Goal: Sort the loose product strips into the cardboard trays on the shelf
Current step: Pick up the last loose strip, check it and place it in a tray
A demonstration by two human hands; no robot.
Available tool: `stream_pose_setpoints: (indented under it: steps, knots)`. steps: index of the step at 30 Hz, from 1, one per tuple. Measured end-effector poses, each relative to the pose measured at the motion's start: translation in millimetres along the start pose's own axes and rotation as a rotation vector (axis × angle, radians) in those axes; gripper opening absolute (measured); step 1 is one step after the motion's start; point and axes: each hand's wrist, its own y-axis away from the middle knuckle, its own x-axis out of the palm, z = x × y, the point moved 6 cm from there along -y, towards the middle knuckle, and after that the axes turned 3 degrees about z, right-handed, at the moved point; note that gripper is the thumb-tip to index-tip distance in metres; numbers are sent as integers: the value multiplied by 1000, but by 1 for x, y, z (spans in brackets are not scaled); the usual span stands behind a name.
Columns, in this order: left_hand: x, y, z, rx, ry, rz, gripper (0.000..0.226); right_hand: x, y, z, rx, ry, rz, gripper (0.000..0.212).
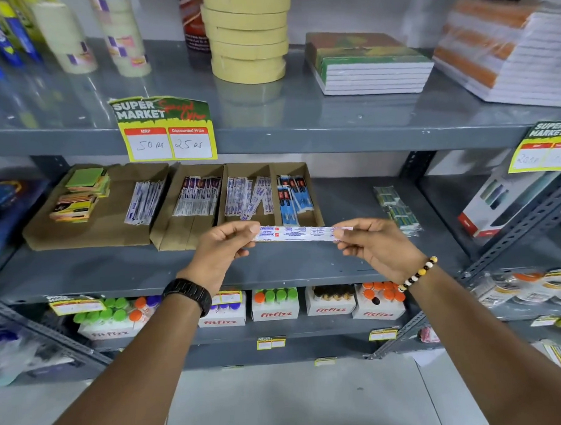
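A white product strip with blue and red print is held level in front of the middle shelf. My left hand pinches its left end and my right hand pinches its right end. Behind it stands a cardboard tray with three compartments: strips with dark tops, white and blue strips, blue and red strips. A wider cardboard tray to the left holds coloured pads and white strips.
A green packet lies on the middle shelf right of the trays. A price card hangs from the upper shelf edge, with tape rolls and notebooks above. Boxes of bottles fill the lower shelf.
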Motion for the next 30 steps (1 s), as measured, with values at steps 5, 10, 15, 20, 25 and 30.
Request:
stream_pose_setpoints:
  steps: [5, 10, 15, 20, 25, 30]
  knots:
    - [-6, -5, 0, 39, -35, -27, 24, 7, -8, -2, 28, 358, 25, 6]
    - [-11, -24, 17, 99, -55, -96, 19, 19, -14, -28, 116, 566, 140, 6]
    - [-17, -52, 76, 151, -714, -79, 34, 22, -36, -56, 141, 273, -61, 6]
    - [-12, -70, 131, 252, -1319, 53, 66, 43, -80, -70, 187, 127, -182, 17]
    - [-7, -71, 140, 334, -1447, 81, 61, 72, -133, -67, 165, 79, -268, 11]
    - [-9, -74, 142, 296, -1473, 88, 61, 104, -177, -61, 160, 54, -177, 18]
